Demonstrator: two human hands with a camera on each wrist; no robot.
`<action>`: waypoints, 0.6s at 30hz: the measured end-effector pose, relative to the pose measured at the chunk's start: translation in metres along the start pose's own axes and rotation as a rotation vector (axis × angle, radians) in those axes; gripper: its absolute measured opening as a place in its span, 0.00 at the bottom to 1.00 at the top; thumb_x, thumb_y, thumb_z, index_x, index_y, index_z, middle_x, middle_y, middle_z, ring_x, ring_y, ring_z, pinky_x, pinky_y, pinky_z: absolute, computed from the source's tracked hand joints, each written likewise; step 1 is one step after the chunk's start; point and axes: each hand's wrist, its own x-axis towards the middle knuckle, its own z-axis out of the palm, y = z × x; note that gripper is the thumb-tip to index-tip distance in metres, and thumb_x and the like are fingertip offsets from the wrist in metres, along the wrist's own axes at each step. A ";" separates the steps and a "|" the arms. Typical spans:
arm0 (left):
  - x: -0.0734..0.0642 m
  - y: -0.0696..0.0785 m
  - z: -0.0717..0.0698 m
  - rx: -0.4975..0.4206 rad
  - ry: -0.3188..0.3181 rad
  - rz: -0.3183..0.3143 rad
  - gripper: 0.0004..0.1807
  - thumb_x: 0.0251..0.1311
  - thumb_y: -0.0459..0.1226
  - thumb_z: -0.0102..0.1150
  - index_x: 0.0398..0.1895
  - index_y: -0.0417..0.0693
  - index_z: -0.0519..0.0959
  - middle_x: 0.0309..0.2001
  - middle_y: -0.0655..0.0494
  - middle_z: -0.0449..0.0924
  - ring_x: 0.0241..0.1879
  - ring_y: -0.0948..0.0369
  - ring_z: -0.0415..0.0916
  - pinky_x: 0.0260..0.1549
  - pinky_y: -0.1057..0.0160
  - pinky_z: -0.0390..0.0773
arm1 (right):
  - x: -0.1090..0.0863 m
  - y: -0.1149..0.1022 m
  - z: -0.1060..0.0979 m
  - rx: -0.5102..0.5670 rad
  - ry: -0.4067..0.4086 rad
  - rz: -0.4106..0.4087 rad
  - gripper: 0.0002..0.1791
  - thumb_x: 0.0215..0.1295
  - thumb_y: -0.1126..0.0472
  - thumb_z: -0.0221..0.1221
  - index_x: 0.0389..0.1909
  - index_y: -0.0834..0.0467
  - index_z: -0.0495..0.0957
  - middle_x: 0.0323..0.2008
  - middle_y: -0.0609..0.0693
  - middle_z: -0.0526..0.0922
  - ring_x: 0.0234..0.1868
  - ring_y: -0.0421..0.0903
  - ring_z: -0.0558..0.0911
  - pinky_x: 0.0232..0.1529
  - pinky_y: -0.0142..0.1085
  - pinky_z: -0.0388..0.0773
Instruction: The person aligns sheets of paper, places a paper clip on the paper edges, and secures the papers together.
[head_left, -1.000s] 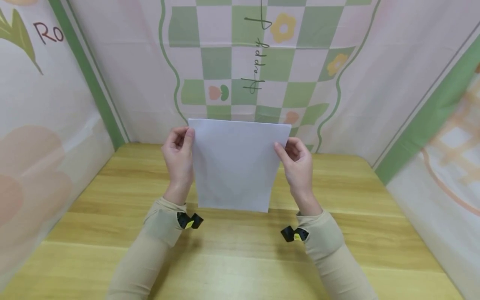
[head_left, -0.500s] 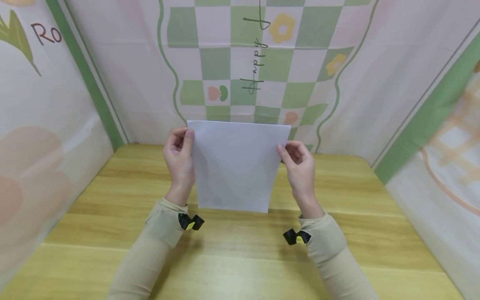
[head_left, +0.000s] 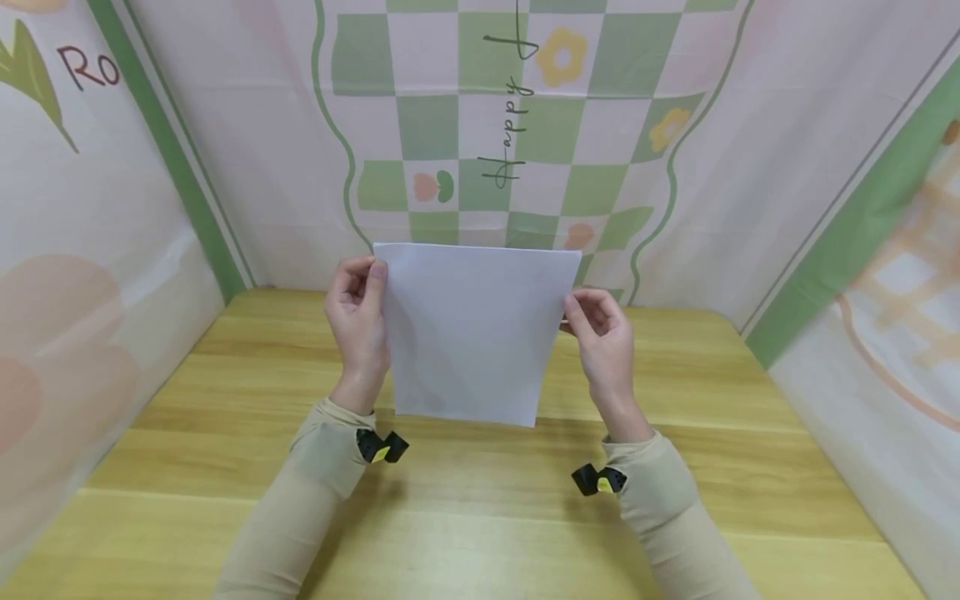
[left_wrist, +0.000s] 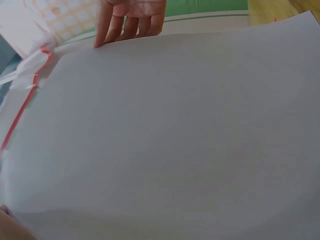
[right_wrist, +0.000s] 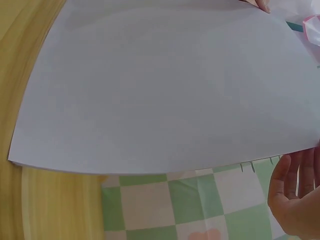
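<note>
White paper (head_left: 480, 333) stands nearly upright above the table, its blank face toward me. A doubled edge shows at one corner in the right wrist view. My left hand (head_left: 357, 321) pinches its left side near the top, the thumb in front and the fingers behind. At the right side, my right hand (head_left: 606, 342) is at the edge with the thumb tip and fingertips, a little below the top corner. In the left wrist view the paper (left_wrist: 170, 135) fills most of the picture, and the right hand's fingers (left_wrist: 131, 22) reach its far edge fairly straight.
A wooden table (head_left: 465, 517) lies beneath both arms. Behind it hangs a cloth (head_left: 427, 125) with green checks and flowers; printed cloth walls (head_left: 97, 275) stand on either side. Small black cameras (head_left: 382, 446) are strapped to both wrists.
My right hand has slid slightly right and down along the paper's edge, its thumb shifting off the front face to the edge. The left hand and paper have barely moved.
</note>
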 end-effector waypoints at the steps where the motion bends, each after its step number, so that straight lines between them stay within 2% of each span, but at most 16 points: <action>1: 0.000 0.000 0.000 -0.001 0.001 -0.001 0.15 0.59 0.38 0.62 0.37 0.32 0.76 0.31 0.59 0.75 0.32 0.64 0.69 0.34 0.70 0.69 | 0.000 0.000 0.000 0.002 -0.001 0.004 0.04 0.63 0.61 0.61 0.37 0.54 0.77 0.35 0.46 0.81 0.34 0.40 0.81 0.37 0.32 0.80; 11: -0.001 -0.001 0.000 0.011 -0.002 0.000 0.13 0.59 0.37 0.61 0.37 0.32 0.76 0.32 0.59 0.75 0.32 0.63 0.70 0.34 0.70 0.69 | 0.000 0.012 -0.010 -0.009 -0.020 0.049 0.04 0.64 0.61 0.59 0.37 0.56 0.76 0.33 0.46 0.82 0.34 0.40 0.82 0.39 0.32 0.80; 18: -0.001 -0.001 0.001 0.037 -0.014 0.003 0.12 0.61 0.37 0.60 0.38 0.34 0.76 0.32 0.59 0.75 0.32 0.63 0.69 0.34 0.70 0.69 | 0.004 0.021 -0.019 -0.084 -0.064 0.072 0.08 0.66 0.60 0.57 0.40 0.61 0.75 0.34 0.43 0.82 0.35 0.39 0.82 0.39 0.31 0.81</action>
